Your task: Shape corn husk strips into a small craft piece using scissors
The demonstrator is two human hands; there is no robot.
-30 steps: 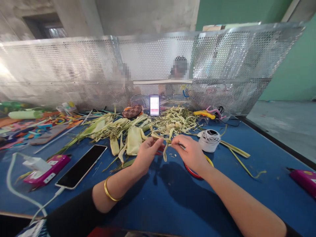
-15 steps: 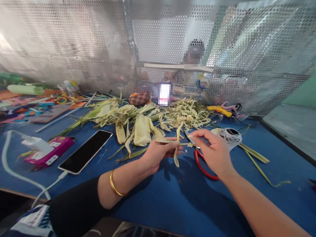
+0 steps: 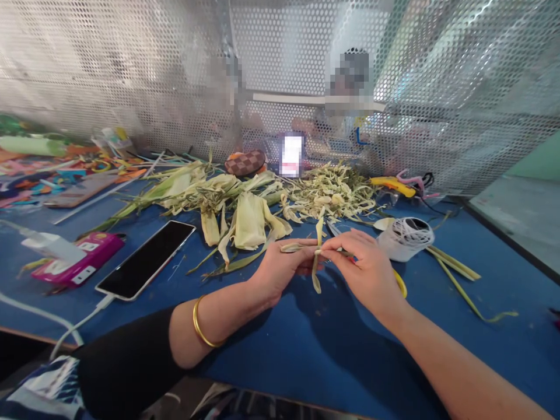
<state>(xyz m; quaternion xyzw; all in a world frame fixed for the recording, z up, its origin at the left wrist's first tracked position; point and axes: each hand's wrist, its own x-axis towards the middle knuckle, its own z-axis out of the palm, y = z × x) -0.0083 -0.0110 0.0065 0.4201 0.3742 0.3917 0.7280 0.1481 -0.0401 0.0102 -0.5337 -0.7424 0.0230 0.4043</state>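
Over the blue table (image 3: 306,350) my left hand (image 3: 280,271) is closed on crossed pale leaf strips (image 3: 315,256), its thumb on top. My right hand (image 3: 365,268) meets it from the right and pinches the same strips where they cross. One strip end sticks up and one hangs down between my hands. A gold bangle (image 3: 201,324) circles my left wrist. Just right of my right hand stands a spool of white thread (image 3: 405,238). A yellow ring (image 3: 399,283) shows under my right hand.
A pile of corn husks (image 3: 227,204) and shredded strips (image 3: 332,198) lies behind my hands. A black phone (image 3: 146,258) on a white cable and a pink box (image 3: 76,259) sit at the left. A perforated metal screen (image 3: 131,87) closes the back, with people behind it.
My right hand has come back to the strips and pinches them with my left. The camera view has dipped a little and the red scissors handle is hidden now.
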